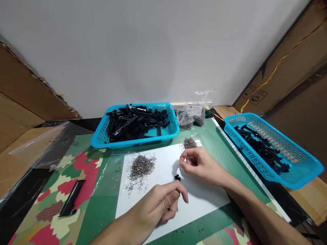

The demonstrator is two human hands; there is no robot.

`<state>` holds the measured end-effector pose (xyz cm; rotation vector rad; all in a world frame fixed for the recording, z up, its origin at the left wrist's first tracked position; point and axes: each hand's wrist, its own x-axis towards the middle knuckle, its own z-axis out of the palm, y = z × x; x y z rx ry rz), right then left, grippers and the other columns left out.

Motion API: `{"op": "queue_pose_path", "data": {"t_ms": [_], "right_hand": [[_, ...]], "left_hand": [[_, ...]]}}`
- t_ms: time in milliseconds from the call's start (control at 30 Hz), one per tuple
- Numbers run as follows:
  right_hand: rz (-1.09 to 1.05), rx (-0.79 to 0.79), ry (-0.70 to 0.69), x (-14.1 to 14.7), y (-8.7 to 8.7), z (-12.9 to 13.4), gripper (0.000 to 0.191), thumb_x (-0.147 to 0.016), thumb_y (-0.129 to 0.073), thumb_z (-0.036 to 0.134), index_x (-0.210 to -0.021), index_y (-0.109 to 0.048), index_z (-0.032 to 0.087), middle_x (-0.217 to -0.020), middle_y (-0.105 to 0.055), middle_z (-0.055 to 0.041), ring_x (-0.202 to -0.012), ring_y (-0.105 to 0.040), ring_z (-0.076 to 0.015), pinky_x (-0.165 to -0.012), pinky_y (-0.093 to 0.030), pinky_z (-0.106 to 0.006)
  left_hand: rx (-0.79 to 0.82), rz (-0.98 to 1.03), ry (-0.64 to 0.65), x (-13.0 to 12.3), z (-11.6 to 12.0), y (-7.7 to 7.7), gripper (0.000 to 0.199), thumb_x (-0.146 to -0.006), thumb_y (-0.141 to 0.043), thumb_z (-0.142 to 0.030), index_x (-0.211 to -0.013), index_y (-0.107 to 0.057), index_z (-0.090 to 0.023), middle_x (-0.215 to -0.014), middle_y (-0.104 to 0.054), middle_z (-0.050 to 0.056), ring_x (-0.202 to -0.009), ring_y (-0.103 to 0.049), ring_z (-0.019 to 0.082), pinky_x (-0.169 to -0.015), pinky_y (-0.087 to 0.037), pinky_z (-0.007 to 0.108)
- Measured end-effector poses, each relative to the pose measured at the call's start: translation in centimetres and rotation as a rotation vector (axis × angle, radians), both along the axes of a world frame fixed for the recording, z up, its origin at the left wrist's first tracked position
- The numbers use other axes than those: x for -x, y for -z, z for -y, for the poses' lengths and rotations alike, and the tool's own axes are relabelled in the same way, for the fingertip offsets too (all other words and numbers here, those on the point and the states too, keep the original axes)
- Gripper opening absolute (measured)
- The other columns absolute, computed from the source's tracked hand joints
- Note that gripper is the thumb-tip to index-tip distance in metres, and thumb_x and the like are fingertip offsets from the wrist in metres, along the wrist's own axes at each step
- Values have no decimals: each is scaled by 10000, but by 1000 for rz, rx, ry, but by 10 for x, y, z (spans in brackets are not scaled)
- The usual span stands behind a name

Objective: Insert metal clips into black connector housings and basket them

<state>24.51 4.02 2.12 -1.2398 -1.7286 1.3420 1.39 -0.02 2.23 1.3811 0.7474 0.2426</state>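
Note:
My left hand (167,200) is closed around a small black plastic part (177,177), whose end sticks up past the fingers; the rest is hidden in the grip. Just above it, my right hand (198,163) pinches a thin metal piece, perhaps tweezers or a wire (187,157), mostly covered by the fingers. Both hands are over a white sheet (204,197). A big pile of small bent metal springs (141,166) lies on the sheet's left. A smaller pile of similar springs (189,143) lies beyond my right hand.
A blue basket (135,144) of black plastic parts stands at the back; another blue basket (301,177) with similar parts is on the right. Clear bags (192,117) of metal pieces lean by the wall. A long black part (72,199) lies at left. Cardboard flanks both sides.

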Motion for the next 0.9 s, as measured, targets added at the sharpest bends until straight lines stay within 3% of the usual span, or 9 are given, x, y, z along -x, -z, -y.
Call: {"op": "queue_pose_path", "data": {"t_ms": [133,233,433,700,900], "right_hand": [[36,27,-39,-1,1,-1,141,-921,-584,187,-784,-616,170,-673,-487,50,-628,-392,-104,-570,-297,-255],[67,12,-18,-2,3,-2,147,-916,-580,186,-771,-598,174,-669,-490,52,-630,-408,-104,-582,-308,-253],[151,2,-14,-2,6,-3,125,-833,-592,129,-717,-604,174,-627,-479,60,-597,-400,-97,-554,-286,-252],[161,105,73,-1,7,0,73,-775,-606,139,-714,-640,162,-618,-504,56,-567,-404,-88,-494,-294,-229],[211,76,59,0,8,0,90,-749,-613,126,-671,-610,169,-578,-476,67,-547,-375,-80,-477,-274,-223]], "left_hand": [[145,49,-71,3,-4,1,394,-1105,-356,-623,-1321,-435,-303,-748,-449,-62,-596,-308,115,-530,-238,251],[262,99,-152,5,-9,4,365,-1083,-403,-647,-1282,-379,-342,-771,-437,-82,-513,-258,81,-466,-149,237],[136,93,-246,1,-10,5,388,-1079,-451,-629,-1035,-474,-244,-841,-440,-56,-560,-314,60,-509,-211,231],[95,31,-261,-5,-1,2,405,-1080,-408,-658,-1055,-440,-255,-823,-460,-67,-565,-231,79,-547,-193,258],[58,-11,-226,-7,0,-2,407,-1084,-401,-652,-1034,-434,-249,-842,-479,-61,-585,-253,88,-564,-196,273]]}}
